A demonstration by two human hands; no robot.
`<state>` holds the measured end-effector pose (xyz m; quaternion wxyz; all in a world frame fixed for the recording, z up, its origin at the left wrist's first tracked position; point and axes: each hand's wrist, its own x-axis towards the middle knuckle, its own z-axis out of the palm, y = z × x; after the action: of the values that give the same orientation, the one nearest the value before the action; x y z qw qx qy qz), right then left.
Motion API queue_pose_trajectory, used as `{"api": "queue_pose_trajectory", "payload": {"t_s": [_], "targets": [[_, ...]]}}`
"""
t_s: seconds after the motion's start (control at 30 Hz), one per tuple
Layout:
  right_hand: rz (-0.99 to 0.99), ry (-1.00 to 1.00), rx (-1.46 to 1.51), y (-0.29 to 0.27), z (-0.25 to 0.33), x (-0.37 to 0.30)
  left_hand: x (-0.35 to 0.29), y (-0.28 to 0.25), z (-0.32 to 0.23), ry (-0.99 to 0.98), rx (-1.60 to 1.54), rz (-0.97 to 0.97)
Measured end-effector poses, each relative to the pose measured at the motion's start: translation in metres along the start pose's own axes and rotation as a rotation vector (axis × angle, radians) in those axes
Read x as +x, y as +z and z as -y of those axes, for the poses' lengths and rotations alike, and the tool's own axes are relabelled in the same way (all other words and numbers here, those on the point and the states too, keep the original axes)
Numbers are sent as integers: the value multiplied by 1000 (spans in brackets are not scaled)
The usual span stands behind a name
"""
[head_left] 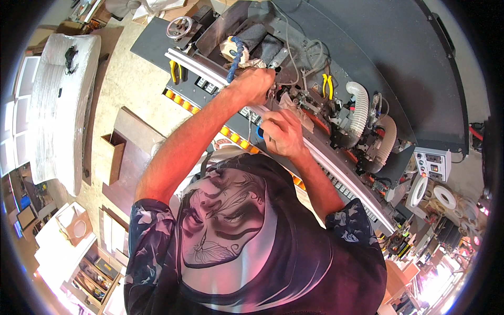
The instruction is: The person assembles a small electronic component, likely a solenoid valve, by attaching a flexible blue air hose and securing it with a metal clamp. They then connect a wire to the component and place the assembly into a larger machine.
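Head view: looks mid-job to me. The machine's (152, 44) works (300, 100) are bare behind the near-edge rail (197, 69), not covered up yet, with pliers (327, 86) lying farther in. My left hand (254, 85) is curled tight by the works, right hand (283, 132) closed over the rail; can't tell on what. Hose (359, 107) crowds the right; more room toward the far edge, I reckon.
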<state>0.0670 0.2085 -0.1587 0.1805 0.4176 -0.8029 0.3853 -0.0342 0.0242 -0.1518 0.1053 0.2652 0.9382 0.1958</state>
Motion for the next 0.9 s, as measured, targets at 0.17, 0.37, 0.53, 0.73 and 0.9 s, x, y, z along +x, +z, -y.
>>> {"api": "queue_pose_trajectory", "payload": {"t_s": [0.17, 0.37, 0.53, 0.73, 0.9], "targets": [[-23, 104, 21, 5, 3, 0, 0, 8, 6, 31, 2, -39], [-186, 267, 99, -4, 17, 2, 2, 14, 11, 59, 18, -65], [71, 950, 307, -27, 32, 22, -1, 17, 11, 47, -9, -61], [345, 824, -418, -11, 21, 16, 1, 13, 10, 27, -16, -24], [267, 897, -368, -12, 22, 33, 2, -4, 4, -75, -243, -96]]}}
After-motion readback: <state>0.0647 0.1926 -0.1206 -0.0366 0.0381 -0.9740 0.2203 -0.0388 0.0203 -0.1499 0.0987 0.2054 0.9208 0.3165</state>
